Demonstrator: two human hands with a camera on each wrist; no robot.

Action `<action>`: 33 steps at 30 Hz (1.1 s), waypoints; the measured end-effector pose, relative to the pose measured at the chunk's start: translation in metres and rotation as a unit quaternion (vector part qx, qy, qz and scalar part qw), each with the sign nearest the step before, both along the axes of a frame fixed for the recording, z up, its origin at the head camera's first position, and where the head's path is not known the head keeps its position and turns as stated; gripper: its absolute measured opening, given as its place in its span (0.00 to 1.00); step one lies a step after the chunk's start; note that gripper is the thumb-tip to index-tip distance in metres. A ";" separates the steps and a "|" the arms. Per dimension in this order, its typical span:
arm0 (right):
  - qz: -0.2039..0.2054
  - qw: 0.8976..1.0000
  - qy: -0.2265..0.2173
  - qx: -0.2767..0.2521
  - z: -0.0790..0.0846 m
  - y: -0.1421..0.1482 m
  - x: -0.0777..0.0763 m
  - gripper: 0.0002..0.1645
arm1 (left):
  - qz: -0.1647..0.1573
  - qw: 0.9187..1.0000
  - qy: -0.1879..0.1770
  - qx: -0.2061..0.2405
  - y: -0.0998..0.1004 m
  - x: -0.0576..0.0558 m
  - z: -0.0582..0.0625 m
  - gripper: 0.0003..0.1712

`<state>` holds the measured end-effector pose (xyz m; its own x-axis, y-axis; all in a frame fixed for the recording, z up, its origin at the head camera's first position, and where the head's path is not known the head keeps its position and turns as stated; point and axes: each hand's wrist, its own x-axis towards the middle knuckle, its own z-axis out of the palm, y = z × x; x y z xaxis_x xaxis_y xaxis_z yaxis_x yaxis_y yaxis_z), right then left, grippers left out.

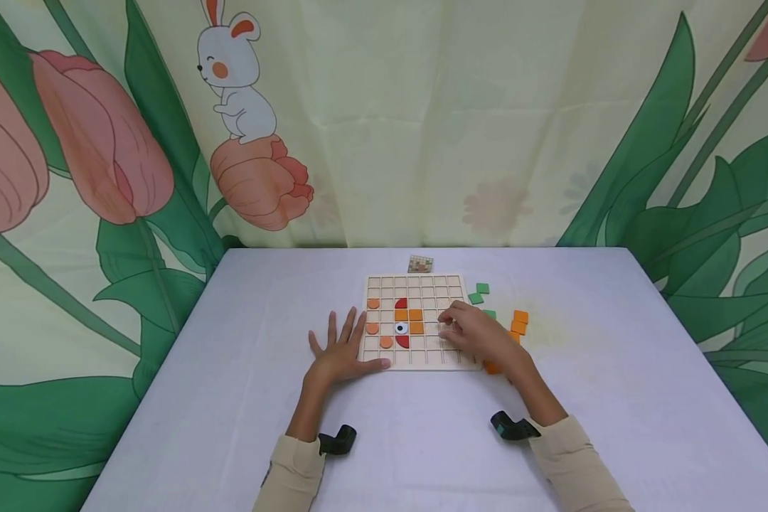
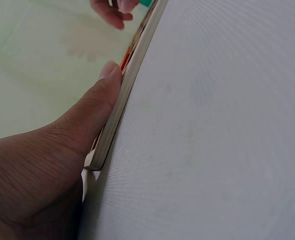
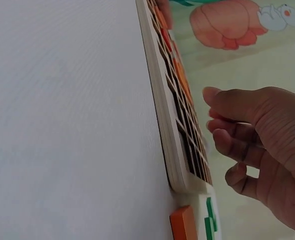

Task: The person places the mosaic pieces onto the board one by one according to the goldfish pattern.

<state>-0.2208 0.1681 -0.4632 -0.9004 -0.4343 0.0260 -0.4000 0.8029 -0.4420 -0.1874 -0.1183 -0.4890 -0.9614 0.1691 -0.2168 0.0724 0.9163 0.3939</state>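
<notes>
A pale wooden grid board (image 1: 444,359) lies flat on the table. Set in its cells are orange squares (image 1: 416,327), orange circles (image 1: 386,342), red rounded pieces (image 1: 402,341) and a white eye piece (image 1: 401,328). My left hand (image 1: 339,358) lies with fingers spread at the board's left side. Its thumb (image 2: 105,95) rests along the board's near edge. Over the right part of the grid hovers my right hand (image 1: 476,331), fingers loosely bent. In the right wrist view its thumb (image 3: 237,102) and fingers stand slightly apart, with no piece visible between them.
Loose green squares (image 1: 476,298) and orange squares (image 1: 519,321) lie right of the board, partly behind the right hand. A small patterned card (image 1: 420,264) sits beyond the board's far edge. A printed curtain (image 1: 384,142) hangs behind the white table (image 1: 230,398).
</notes>
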 end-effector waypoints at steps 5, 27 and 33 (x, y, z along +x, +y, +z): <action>0.002 1.000 -0.009 0.000 0.002 0.017 0.006 0.19 | 0.000 1.000 0.002 0.004 0.000 -0.001 0.001 0.65; -0.009 0.998 -0.068 -0.018 -0.007 0.068 0.026 0.22 | 0.002 1.000 -0.006 -0.005 0.000 0.000 -0.002 0.65; 0.013 0.995 -0.090 -0.038 -0.004 0.077 0.029 0.22 | 0.001 1.000 -0.007 -0.006 0.000 -0.001 -0.001 0.66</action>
<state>-0.1921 0.2449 -0.4676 -0.8824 -0.4597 -0.1003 -0.3286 0.7548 -0.5677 -0.1882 -0.1178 -0.4901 -0.9585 0.1654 -0.2321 0.0658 0.9208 0.3843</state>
